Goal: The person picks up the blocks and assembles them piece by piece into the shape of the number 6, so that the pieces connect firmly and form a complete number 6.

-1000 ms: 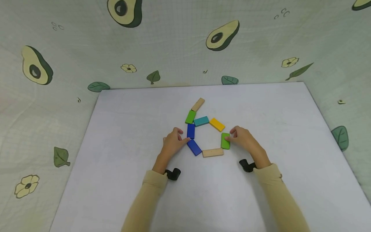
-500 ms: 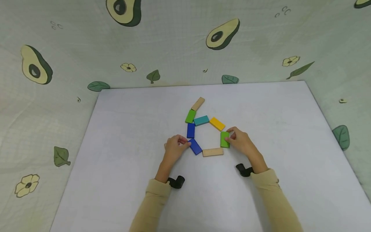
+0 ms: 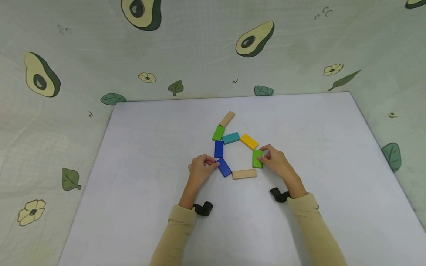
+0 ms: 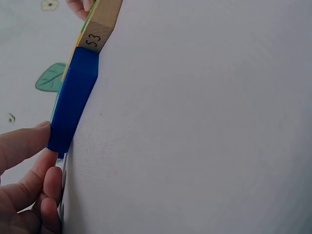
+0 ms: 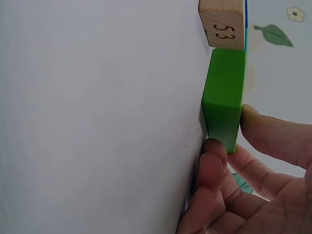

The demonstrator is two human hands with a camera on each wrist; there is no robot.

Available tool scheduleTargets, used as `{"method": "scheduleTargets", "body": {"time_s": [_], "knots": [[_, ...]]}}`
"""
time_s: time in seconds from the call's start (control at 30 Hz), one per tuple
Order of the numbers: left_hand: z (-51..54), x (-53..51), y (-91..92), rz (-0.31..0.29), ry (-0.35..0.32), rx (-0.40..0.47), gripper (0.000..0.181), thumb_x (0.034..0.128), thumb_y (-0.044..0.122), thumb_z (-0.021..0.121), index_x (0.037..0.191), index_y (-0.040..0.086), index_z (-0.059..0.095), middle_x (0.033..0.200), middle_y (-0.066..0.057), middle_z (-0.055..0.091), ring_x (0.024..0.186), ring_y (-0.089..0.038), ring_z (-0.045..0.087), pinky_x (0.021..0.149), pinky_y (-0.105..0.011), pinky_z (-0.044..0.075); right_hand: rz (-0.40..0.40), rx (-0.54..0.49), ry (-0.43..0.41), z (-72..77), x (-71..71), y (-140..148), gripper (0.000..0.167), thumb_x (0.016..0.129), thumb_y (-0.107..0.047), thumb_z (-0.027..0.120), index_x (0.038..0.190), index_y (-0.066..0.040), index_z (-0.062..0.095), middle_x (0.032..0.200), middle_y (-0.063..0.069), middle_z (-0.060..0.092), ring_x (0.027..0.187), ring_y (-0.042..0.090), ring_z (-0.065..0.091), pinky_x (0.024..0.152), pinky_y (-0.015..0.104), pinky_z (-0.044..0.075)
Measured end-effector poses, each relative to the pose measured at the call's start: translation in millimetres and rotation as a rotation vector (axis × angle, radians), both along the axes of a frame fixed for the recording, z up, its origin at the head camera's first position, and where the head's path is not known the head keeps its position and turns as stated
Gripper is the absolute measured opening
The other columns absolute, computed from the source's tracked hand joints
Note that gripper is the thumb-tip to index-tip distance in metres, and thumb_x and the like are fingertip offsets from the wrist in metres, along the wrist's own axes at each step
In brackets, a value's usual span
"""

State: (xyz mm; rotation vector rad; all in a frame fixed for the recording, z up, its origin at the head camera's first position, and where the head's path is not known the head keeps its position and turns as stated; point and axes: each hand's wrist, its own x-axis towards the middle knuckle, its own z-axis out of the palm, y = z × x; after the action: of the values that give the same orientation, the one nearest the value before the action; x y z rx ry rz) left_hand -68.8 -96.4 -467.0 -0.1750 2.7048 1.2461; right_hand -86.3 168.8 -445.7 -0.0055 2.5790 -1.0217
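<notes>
Flat blocks form a loop with a tail on the white table. My left hand pinches the upper left end of the lower blue block between thumb and fingers; the left wrist view shows this blue block at the fingertips. On the loop's right side, my right hand holds a green block, its thumb on the top face. That green block stands close to a wooden block marked 53 in the right wrist view. A wooden block lies between both held blocks.
An upper blue block, a teal block and a yellow block line the rest of the loop. Another green block and a wooden block form the tail. Patterned cloth hangs behind the table.
The right-hand green block has shifted slightly up and left, closer to the yellow one. My left hand has moved down a little, and the lower blue block has turned slightly.
</notes>
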Motion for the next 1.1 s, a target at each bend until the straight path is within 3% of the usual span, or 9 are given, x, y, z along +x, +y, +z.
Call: {"method": "scheduleTargets", "body": {"time_s": [0.5, 0.67, 0.9, 1.1], "knots": [[2.0, 1.1, 2.0, 0.009, 0.004, -0.004, 0.018, 0.0813, 0.028, 0.071, 0.084, 0.011, 0.066, 0.078, -0.004, 0.058, 0.084, -0.02, 0.045, 0.078, -0.038, 0.024, -0.003, -0.002, -0.005, -3.5, 0.6, -1, 0.042, 0.093, -0.022, 0.055, 0.128, -0.001, 0.043, 0.088, 0.014, 0.055, 0.072, 0.021, 0.048, 0.062, 0.028, 0.039], [2.7, 1.3, 2.6, 0.009, 0.006, -0.011, 0.017, 0.081, 0.028, 0.071, 0.084, 0.011, 0.066, 0.078, -0.004, 0.06, 0.085, -0.02, 0.046, 0.079, -0.038, 0.025, -0.017, -0.004, 0.048, -2.3, 13.3, -4, 0.041, 0.092, -0.019, 0.058, 0.124, 0.002, 0.042, 0.085, 0.014, 0.053, 0.07, 0.021, 0.047, 0.061, 0.027, 0.039], [2.6, 1.3, 2.0, 0.001, 0.014, -0.009, 0.017, 0.0806, 0.027, 0.072, 0.082, 0.011, 0.065, 0.076, -0.003, 0.059, 0.084, -0.02, 0.046, 0.078, -0.039, 0.025, 0.147, -0.003, 0.114, -1.9, 44.4, -20, 0.03, 0.085, -0.015, 0.067, 0.111, -0.005, 0.056, 0.067, 0.0, 0.045, 0.059, 0.012, 0.04, 0.053, 0.022, 0.033], [2.5, 0.3, 0.7, -0.001, 0.013, -0.009, 0.017, 0.0804, 0.027, 0.072, 0.08, 0.011, 0.065, 0.076, -0.004, 0.06, 0.083, -0.02, 0.046, 0.078, -0.038, 0.024, 0.199, 0.042, 0.165, -2.2, 48.1, -27, 0.027, 0.083, -0.013, 0.068, 0.109, -0.01, 0.061, 0.065, -0.002, 0.04, 0.058, 0.011, 0.037, 0.054, 0.022, 0.029]]}}
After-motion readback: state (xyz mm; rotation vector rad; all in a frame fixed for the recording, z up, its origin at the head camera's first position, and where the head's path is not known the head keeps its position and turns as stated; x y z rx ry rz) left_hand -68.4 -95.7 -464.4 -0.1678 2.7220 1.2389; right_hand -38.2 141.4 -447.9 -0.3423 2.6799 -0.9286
